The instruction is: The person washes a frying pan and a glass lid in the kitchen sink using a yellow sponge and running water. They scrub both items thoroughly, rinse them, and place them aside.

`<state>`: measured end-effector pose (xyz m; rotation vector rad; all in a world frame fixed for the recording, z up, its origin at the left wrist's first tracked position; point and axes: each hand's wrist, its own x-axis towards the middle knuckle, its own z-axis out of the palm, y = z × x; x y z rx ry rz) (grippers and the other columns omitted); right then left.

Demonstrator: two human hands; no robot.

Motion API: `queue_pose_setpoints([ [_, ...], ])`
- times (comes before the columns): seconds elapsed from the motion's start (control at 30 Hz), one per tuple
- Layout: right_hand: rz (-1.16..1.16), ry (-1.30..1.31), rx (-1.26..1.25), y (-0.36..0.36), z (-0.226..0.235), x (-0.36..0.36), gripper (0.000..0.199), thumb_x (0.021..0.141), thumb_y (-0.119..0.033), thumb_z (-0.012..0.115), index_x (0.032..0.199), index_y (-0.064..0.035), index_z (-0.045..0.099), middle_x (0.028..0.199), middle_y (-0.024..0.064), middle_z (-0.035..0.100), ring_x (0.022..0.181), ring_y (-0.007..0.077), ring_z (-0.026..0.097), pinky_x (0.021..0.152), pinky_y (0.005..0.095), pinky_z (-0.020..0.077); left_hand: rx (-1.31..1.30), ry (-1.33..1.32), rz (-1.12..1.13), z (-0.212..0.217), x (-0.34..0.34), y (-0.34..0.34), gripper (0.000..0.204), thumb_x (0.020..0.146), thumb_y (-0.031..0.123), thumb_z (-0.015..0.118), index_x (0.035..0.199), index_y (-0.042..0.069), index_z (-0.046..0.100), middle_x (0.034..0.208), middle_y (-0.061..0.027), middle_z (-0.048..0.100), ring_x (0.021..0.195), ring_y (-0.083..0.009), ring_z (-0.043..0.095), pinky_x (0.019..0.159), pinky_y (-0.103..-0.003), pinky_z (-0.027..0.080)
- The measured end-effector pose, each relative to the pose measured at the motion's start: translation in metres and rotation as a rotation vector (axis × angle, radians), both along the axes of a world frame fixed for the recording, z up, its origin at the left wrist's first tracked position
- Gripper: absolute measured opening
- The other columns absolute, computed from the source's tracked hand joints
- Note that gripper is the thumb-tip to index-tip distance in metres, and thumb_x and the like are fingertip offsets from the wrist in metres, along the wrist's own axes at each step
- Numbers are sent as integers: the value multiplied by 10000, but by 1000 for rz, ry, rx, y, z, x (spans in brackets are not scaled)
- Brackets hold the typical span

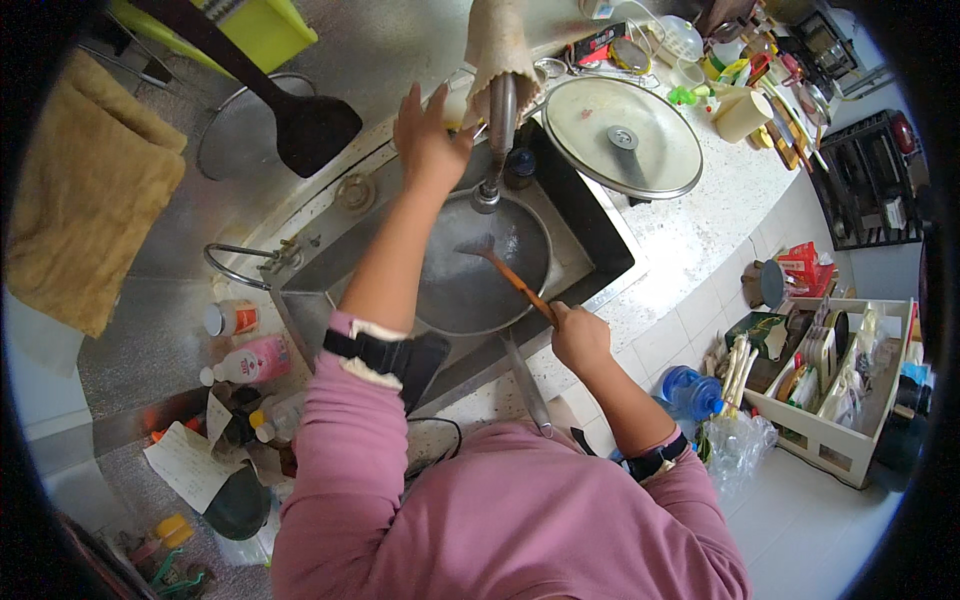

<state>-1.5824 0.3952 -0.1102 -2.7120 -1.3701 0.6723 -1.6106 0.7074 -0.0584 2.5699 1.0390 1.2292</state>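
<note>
My right hand is closed round the orange-brown handle of a wooden spatula. The spatula's darker head dips into a wide grey frying pan in the sink, where cloudy water blurs it. The pan's long metal handle sticks out over the sink's near edge towards my body. Up by the faucet, my left hand is raised with its fingers apart and nothing visible in it. A beige cloth wraps the faucet's upper part, and its spout hangs over the pan.
A glass lid with a steel rim lies on the counter right of the sink. A black spatula and a brown towel hang at the left. Bottles, including a pink one, stand left of the sink. A white divided bin stands at the right.
</note>
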Motion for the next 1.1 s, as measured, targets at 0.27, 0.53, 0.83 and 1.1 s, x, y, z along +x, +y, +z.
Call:
queue_pose_setpoints([
  [0.27, 35, 151, -12, 50, -2, -4, 187, 832, -123, 525, 975, -33, 603, 900, 210, 669, 865, 351, 665, 723, 442, 537, -1377, -130, -105, -114, -103, -140, 237, 906, 210, 608, 1053, 24, 591, 840, -65, 635, 725, -148, 623, 657, -296, 496],
  [0.53, -331, 993, -64, 42, 12, 4, 279, 921, -227, 498, 828, 24, 577, 723, 109, 632, 604, 162, 635, 505, 317, 488, -2177, -569, -277, -134, -83, -170, 253, 980, 277, 488, 1093, 56, 538, 1034, -75, 643, 925, -174, 641, 788, -338, 523],
  [0.83, -416, 1234, 79, 51, -2, 57, 430, 933, -314, 555, 1189, 30, 542, 890, 112, 658, 727, 190, 635, 660, 303, 542, -2088, -483, -57, -105, -104, -162, 118, 933, 155, 515, 922, 50, 568, 784, -36, 629, 669, -141, 610, 606, -284, 511],
  [1.1, -423, 666, 500, 247, -66, 167, 443, 774, -38, 490, 1199, 50, 404, 1144, 290, 560, 1132, 397, 533, 926, 437, 426, -1889, -125, -82, -88, -157, -145, 423, 837, 33, 568, 1249, 7, 475, 800, -66, 570, 586, -146, 559, 516, -293, 453],
])
